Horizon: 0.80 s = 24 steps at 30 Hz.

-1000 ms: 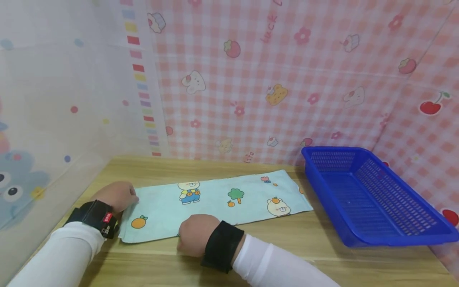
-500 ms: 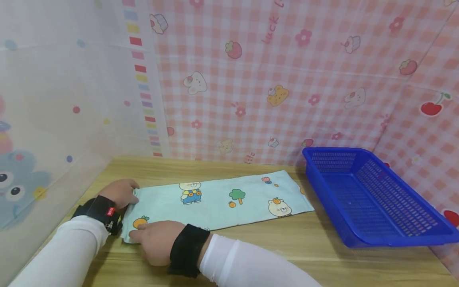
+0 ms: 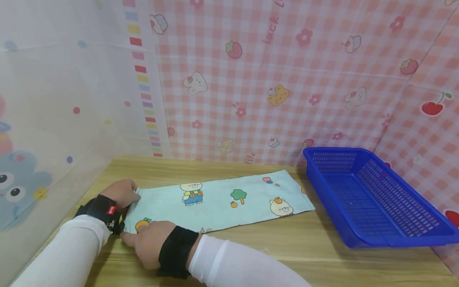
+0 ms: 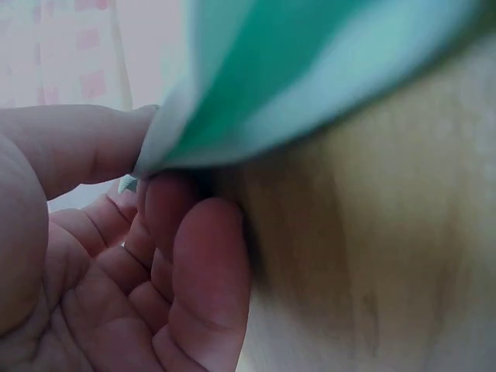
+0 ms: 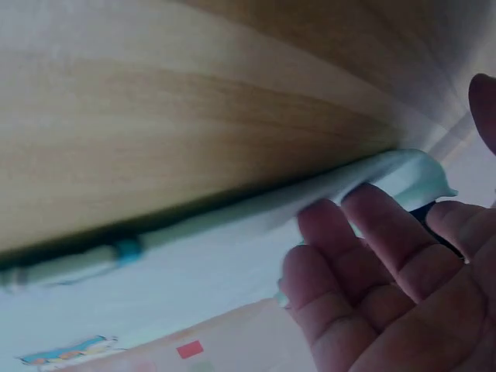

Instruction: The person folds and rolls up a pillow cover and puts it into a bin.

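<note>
Right of cloth (image 3: 218, 213): slim gap, then basket (image 3: 333, 209) blocks. Behind cloth: tabletop (image 3: 161, 169) strip, then curtain (image 3: 215, 115). Near side: passable around right sleeve (image 3: 244, 263).

A blue plastic basket (image 3: 328, 199) with perforated sides stands at the right of the wood-grain tabletop (image 3: 340, 257), its far end near the backdrop and its long right side close to the right-hand sheet (image 3: 416, 147). The backdrop is a pink-and-white gingham sheet (image 3: 222, 95), printed with strawberries (image 3: 234, 50), cupcakes (image 3: 158, 24), flowers (image 3: 304, 37), a yellow bear face (image 3: 277, 96) and the word "luck" (image 3: 270, 30). Along its left edge runs a column of small coloured rectangles (image 3: 144, 87). The right-hand sheet carries gingham too, with large red cherries (image 3: 432, 108). To the left hangs a whitish sheet (image 3: 50, 75) with scattered dots and a blue big-eyed cartoon creature (image 3: 25, 175)
</note>
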### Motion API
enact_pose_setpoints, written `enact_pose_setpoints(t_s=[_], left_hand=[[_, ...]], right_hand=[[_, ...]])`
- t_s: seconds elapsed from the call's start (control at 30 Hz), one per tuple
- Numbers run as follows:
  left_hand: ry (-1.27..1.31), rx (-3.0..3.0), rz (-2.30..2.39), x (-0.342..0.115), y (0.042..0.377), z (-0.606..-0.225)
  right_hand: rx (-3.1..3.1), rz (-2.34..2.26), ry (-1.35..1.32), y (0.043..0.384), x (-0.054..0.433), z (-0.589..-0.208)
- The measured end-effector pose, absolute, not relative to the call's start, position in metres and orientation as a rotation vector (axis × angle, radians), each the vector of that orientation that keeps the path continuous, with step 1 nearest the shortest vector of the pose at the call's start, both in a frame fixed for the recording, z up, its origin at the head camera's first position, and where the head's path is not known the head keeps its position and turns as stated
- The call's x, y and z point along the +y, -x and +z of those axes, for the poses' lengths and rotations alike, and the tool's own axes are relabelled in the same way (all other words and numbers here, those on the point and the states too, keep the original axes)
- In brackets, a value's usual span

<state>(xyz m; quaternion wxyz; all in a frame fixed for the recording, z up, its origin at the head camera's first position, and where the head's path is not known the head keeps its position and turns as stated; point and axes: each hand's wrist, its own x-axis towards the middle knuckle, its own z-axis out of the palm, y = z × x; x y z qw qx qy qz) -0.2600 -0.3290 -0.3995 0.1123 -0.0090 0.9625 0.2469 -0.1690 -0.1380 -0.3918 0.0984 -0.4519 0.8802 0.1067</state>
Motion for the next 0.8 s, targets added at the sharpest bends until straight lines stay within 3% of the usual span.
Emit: enact_pose_setpoints(t_s=[0.8], left_hand=[[-0.075,2.787,0.871,-0.301,0.264,-0.402]], right_hand=[[2.605,0.548,1.288,0.167,-0.124,-0.386]])
